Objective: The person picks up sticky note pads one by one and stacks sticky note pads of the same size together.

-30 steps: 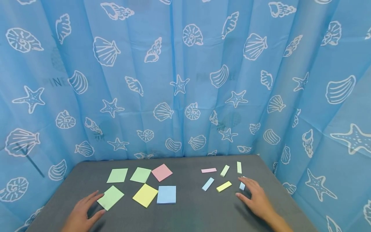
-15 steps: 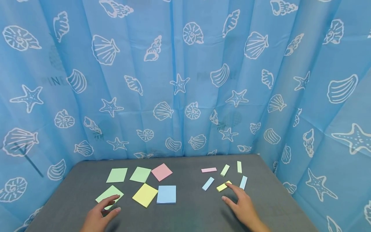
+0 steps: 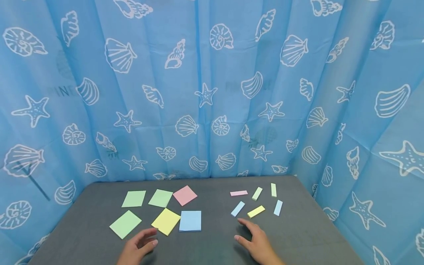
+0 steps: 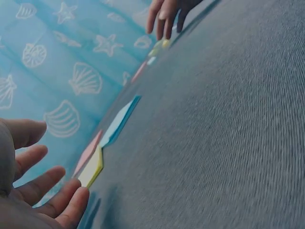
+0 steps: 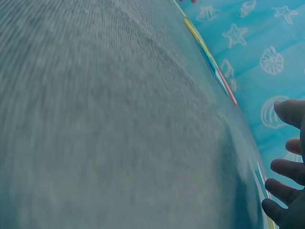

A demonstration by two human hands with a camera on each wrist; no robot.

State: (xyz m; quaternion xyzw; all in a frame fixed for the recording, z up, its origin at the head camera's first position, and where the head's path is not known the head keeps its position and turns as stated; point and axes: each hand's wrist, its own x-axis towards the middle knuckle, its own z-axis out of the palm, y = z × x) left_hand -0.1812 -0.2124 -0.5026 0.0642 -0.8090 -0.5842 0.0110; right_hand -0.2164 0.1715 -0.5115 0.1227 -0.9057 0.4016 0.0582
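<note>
My left hand [image 3: 137, 247] holds nothing; its fingers are loosely bent above the table, fingertips overlapping the near corner of the yellow sticky-note pad [image 3: 166, 222] in the head view. Beside that pad lie a blue square pad [image 3: 190, 221] and a green one [image 3: 126, 223]. In the left wrist view the fingers [image 4: 57, 200] are spread apart. My right hand [image 3: 257, 242], also holding nothing, hovers nearer the front, below a narrow blue pad [image 3: 237, 208] and a narrow yellow pad [image 3: 256, 211]. Another narrow blue pad [image 3: 278, 208] lies farther right.
Two more green squares [image 3: 134, 198] and a pink square [image 3: 185, 195] lie in the left group's back row. Behind on the right are a narrow pink pad [image 3: 239, 193] and two narrow green ones [image 3: 257, 193]. A blue shell-print curtain [image 3: 205, 121] borders the dark table [image 3: 212, 198].
Both hands have moved inward: the left rightward from the near green square to the yellow one, the right leftward from the narrow blue pad at the far right. The pads lie as before.
</note>
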